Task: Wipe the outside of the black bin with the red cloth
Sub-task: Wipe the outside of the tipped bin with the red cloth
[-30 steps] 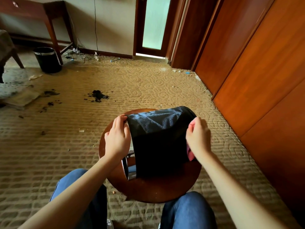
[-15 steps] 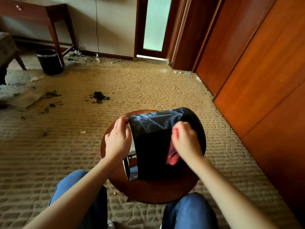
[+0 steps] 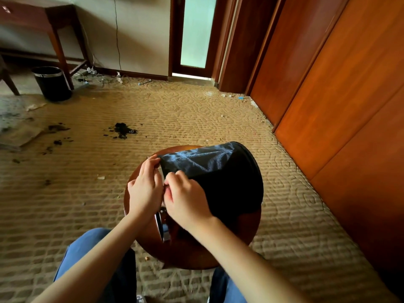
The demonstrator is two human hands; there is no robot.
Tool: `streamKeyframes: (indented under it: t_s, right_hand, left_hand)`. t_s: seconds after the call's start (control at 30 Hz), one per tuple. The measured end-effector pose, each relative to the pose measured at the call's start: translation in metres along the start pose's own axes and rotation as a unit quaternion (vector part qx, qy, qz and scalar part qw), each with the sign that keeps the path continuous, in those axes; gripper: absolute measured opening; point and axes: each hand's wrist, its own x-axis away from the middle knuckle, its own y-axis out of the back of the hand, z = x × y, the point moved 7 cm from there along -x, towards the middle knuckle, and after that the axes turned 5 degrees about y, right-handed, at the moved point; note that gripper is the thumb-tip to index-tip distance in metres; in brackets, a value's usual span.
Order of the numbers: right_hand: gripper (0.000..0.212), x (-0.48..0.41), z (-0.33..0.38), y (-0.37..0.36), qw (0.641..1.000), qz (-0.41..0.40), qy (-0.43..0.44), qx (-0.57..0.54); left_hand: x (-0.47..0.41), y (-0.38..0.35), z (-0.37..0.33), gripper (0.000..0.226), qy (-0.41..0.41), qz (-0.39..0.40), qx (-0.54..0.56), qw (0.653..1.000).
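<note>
Your black bin [image 3: 229, 178], a round one with a shiny metal rim, lies on its side on the round brown wooden worktop [image 3: 196, 252] just in front of you. Its open mouth is turned to your left and toward you, and its closed bottom points away. I think it lies this way because the curved wall then comes up to you and is easy to reach. Your left hand [image 3: 145, 189] is at the mouth end, with its fingers [image 3: 153, 165] curled over the edge of the bin. It seems to hold the bin so that it does not roll while you rub. Your right hand [image 3: 188, 197] is on the upper wall just beside the left one, nearly touching it. Its fingers are bent down and closed on the red cloth [image 3: 168, 194], of which only a small reddish part shows under the knuckles. The wipe seems to be at the mouth end of the wall. The part of the wall that touches the worktop is hidden, so you will probably need to turn the bin to reach it.
</note>
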Motion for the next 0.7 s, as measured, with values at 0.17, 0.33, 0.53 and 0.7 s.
streamKeyframes:
  t_s: [0.17,0.33,0.53,0.7]
  right_hand:
    - [0.012,0.016,-0.103,0.037,0.992,-0.008,-0.115,0.044]
    - [0.006,0.03,-0.176,0.07,0.95,-0.02,-0.293,0.106]
    - [0.007,0.008,-0.059,0.021,0.991,-0.012,-0.127,0.04]
    - [0.017,0.003,0.001,0.003,0.999,-0.034,-0.029,0.02]
  left_hand:
    - [-0.003,-0.001,-0.001,0.035,0.008,0.0,-0.013,1.0]
    - [0.002,-0.003,-0.003,0.038,-0.01,-0.013,0.017,1.0]
    - [0.001,-0.004,0.0,0.037,-0.004,-0.019,0.011,1.0]
    - [0.0,-0.001,0.0,0.05,-0.018,-0.01,-0.008,1.0]
